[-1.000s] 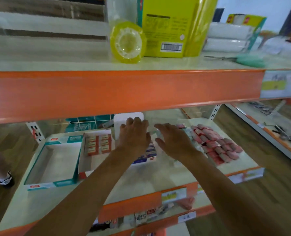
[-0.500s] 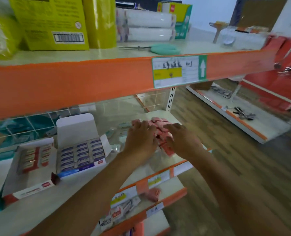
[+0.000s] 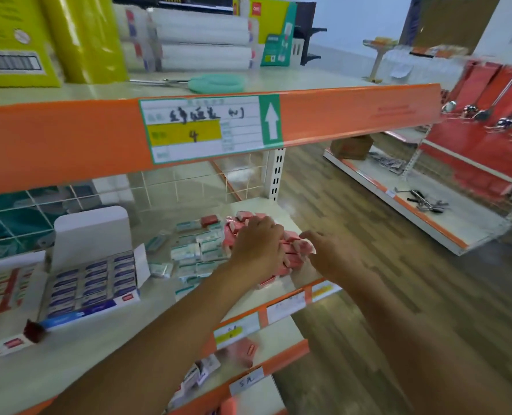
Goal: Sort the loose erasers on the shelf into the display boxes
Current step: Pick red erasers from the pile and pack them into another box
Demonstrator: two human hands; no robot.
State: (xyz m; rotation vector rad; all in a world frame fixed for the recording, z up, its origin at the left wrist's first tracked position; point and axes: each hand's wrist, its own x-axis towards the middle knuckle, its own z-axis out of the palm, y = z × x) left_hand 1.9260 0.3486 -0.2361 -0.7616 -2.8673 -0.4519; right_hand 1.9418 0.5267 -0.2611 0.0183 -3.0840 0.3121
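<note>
Gathering: my left grip (image 3: pixel 257 247) lay over the pink erasers (image 3: pixel 237 227) (holding any? couldn't tell), right grip (image 3: pixel 332 256) open alongside; next, I judged, a scoop toward the display boxes (image 3: pixel 94 310).

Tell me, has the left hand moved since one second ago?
Yes. The left hand went right: from over the open box of blue erasers onto the pile of pink erasers.

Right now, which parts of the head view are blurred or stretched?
Head view: motion blur smears the red rack at the right edge; the near forearms look soft and stretched by the wide lens; the price label and the pink erasers at the left hand read fairly clearly.
</note>
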